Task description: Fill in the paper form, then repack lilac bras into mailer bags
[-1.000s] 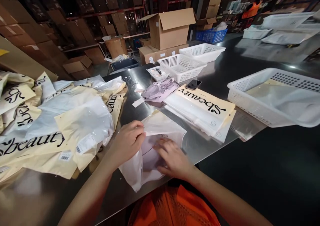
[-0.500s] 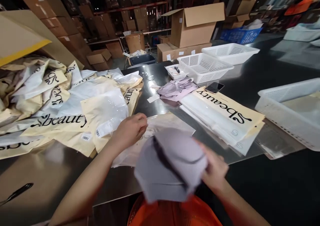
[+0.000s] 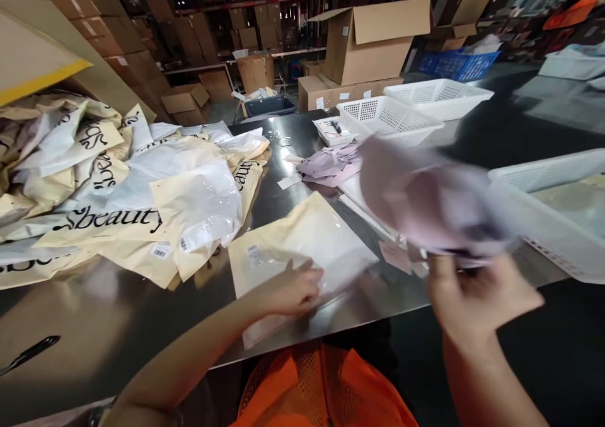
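My right hand [image 3: 472, 301] grips a lilac bra [image 3: 425, 200] with moulded cups, blurred by motion, held up over the right side of the table. Paper tags [image 3: 397, 257] dangle below it. In front of me a cream and white mailer bag [image 3: 321, 238] with a small printed label lies on the metal table. My left hand [image 3: 295, 288] rests on this bag, its thumb apart from the loosely bent fingers. Just beyond, another lilac garment [image 3: 328, 165] lies folded, with tags beside it. The held bra mostly hides a stack of flat bags [image 3: 366, 209].
Many printed mailer bags [image 3: 108, 219] are heaped on the left. White baskets [image 3: 390, 121] stand at the back, beside a small tray [image 3: 333, 130]. A larger white bin [image 3: 558, 209] is at the right. A black-handled tool [image 3: 33, 351] lies front left.
My right hand has swung the bra from in front of me up to the right. My left hand has come down nearer onto the mailer bag, whose labelled face now shows.
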Demonstrator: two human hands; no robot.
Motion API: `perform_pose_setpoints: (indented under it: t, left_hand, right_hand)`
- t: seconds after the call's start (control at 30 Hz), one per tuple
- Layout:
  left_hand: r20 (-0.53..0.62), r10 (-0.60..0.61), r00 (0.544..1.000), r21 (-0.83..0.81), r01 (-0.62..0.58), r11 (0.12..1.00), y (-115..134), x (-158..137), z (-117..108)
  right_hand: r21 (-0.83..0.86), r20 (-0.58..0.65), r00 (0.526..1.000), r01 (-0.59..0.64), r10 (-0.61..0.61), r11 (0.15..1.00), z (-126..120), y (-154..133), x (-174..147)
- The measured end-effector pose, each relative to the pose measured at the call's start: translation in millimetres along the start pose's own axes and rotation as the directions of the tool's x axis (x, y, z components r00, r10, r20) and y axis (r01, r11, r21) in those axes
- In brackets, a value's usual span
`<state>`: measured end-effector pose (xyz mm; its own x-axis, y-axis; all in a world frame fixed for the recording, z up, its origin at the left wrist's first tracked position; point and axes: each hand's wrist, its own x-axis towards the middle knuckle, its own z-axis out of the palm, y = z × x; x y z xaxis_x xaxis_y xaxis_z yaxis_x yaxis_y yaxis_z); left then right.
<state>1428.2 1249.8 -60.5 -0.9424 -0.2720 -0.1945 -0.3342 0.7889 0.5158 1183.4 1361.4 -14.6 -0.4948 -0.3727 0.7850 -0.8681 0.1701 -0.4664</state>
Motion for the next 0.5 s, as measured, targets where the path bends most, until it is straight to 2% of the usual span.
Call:
perform_pose_setpoints:
  t: [0.03,0.07,0.1,0.13,0.2,0.23,0.27,0.37,0.43,0.5]
  left_hand:
    - [0.007,0.024,1.000,0.005,-0.024,1.000,4,4,17]
    - [0.005,0.045,0.999,0.009,-0.045,0.999,7,6,31]
    - [0.004,0.065,0.998,0.006,-0.065,0.998,9,5,41]
    - [-0.003,0.077,0.997,-0.009,-0.077,0.997,11,2,47]
    - [-0.052,0.067,0.996,-0.082,-0.071,0.994,13,-11,52]
    - [-0.091,0.024,0.996,-0.138,-0.037,0.990,12,-19,53]
    - [-0.134,-0.040,0.990,-0.201,0.012,0.979,11,-28,54]
    - [-0.279,-0.255,0.926,-0.377,0.139,0.916,8,-49,60]
    - [-0.367,-0.361,0.857,-0.455,0.173,0.873,8,-57,67]
    - [-0.416,-0.482,0.771,-0.485,0.260,0.835,10,-62,72]
  right_hand:
    - [-0.059,0.108,0.986,0.135,-0.128,0.989,5,-2,-12]
    - [-0.070,0.248,0.938,0.268,-0.244,0.961,9,-4,-25]
    - [-0.043,0.386,0.860,0.379,-0.334,0.925,14,-6,-39]
    - [0.020,0.525,0.756,0.449,-0.391,0.893,18,-7,-52]
    - [0.164,0.703,0.561,0.470,-0.437,0.867,23,-8,-71]
    - [0.216,0.748,0.505,0.430,-0.432,0.877,24,-8,-77]
    - [0.247,0.772,0.482,0.375,-0.415,0.894,24,-8,-79]
    - [0.250,0.770,0.534,0.249,-0.348,0.936,26,-11,-71]
    - [0.190,0.770,0.566,0.235,-0.293,0.953,33,-17,-63]
    - [0.109,0.813,0.537,0.238,-0.224,0.965,45,-23,-58]
